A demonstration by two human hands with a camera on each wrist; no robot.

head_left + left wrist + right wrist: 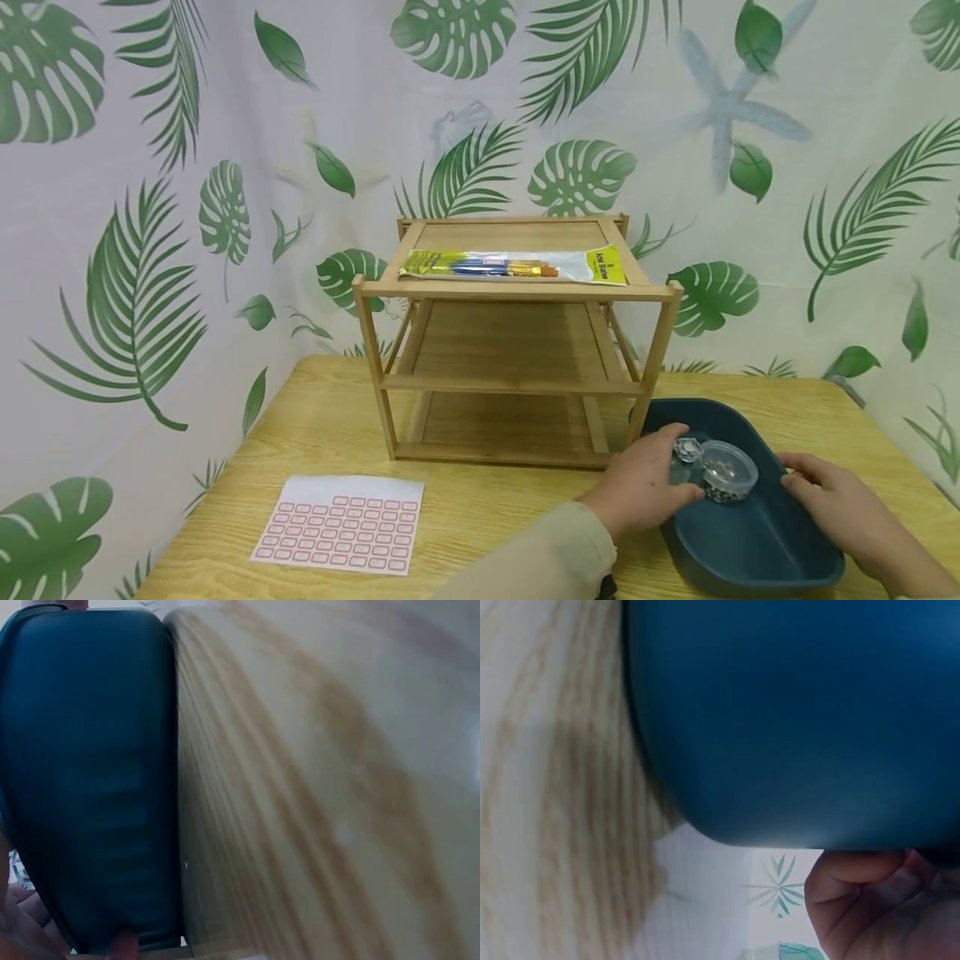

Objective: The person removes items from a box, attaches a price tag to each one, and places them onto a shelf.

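A dark blue-green plastic basin [750, 542] stands on the table at the right. My left hand [637, 483] straddles its left wall and grips it, with thumb and index finger over the inside. Close to those fingertips lies a small clear container with a shiny faceted piece [687, 451]. Beside it in the basin is a round clear tub [729, 471] holding small dark and silvery bits. My right hand [851, 508] holds the opposite rim, thumb at the edge. In the right wrist view its curled fingers [855, 885] meet the basin's outside.
A wooden three-tier rack [517, 387] stands left of the basin, close to my left hand. On its top shelf lies a packet of artist brushes [517, 266]. A sheet of red-bordered labels [341, 525] lies on the table [202, 558] at the left. Leaf-patterned curtain [225, 350] surrounds the table.
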